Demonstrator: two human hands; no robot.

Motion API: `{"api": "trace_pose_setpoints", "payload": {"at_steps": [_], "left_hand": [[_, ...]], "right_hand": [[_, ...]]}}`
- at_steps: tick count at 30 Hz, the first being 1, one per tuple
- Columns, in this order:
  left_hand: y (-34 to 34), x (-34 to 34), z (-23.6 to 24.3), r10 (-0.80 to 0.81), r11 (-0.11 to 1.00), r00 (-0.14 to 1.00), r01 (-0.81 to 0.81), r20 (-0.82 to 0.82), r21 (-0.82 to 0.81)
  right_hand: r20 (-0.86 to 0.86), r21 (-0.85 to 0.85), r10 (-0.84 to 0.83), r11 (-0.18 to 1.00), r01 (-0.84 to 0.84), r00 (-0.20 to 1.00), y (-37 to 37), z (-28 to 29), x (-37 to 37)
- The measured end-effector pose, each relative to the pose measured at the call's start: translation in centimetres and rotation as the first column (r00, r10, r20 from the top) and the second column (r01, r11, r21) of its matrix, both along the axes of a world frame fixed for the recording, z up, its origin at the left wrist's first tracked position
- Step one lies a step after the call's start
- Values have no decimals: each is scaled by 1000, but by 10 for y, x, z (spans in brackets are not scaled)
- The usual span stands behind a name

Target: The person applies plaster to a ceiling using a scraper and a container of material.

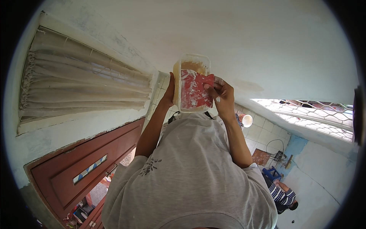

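Observation:
My left hand (169, 91) grips the left side of a clear plastic container (192, 63) with tan paste inside, held up in front of my chest. My right hand (223, 93) pinches a flat red scraper (192, 89) smeared with white compound, its thumb on the face and fingers curled at the right edge. The scraper lies across the container's opening, covering much of it. White smudges mark my right fingers and thumb.
A pale wall (259, 49) fills the upper view. A curtained window (84, 76) and brown door (95, 158) are at left, a grilled window (312, 114) at right. A white bucket (246, 120) stands on tiles. At lower right, a person (284, 194) in striped clothing is near a blue stool (271, 173).

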State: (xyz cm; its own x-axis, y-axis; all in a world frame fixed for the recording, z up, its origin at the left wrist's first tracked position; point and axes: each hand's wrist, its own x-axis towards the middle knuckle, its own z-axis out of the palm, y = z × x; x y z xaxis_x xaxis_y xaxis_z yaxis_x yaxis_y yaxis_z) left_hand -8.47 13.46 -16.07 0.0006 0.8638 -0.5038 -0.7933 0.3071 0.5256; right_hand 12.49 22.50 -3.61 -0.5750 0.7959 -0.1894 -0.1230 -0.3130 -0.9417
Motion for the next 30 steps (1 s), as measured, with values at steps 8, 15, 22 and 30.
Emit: {"api": "trace_pose_setpoints", "payload": {"at_steps": [8, 15, 22, 30], "left_hand": [[1, 3, 4, -7, 999, 999, 6, -45, -35], [-1, 5, 7, -1, 994, 995, -9, -98, -106], [-1, 7, 7, -6, 998, 993, -3, -122, -70], [-9, 1, -12, -7, 996, 990, -6, -144, -87]], "right_hand": [[27, -28, 2, 1000, -2, 1000, 3, -14, 5], [-42, -67, -1, 998, -2, 999, 3, -25, 5], [-60, -97, -11, 995, 6, 998, 2, -31, 8], [-70, -72, -19, 997, 14, 997, -2, -42, 10]]}}
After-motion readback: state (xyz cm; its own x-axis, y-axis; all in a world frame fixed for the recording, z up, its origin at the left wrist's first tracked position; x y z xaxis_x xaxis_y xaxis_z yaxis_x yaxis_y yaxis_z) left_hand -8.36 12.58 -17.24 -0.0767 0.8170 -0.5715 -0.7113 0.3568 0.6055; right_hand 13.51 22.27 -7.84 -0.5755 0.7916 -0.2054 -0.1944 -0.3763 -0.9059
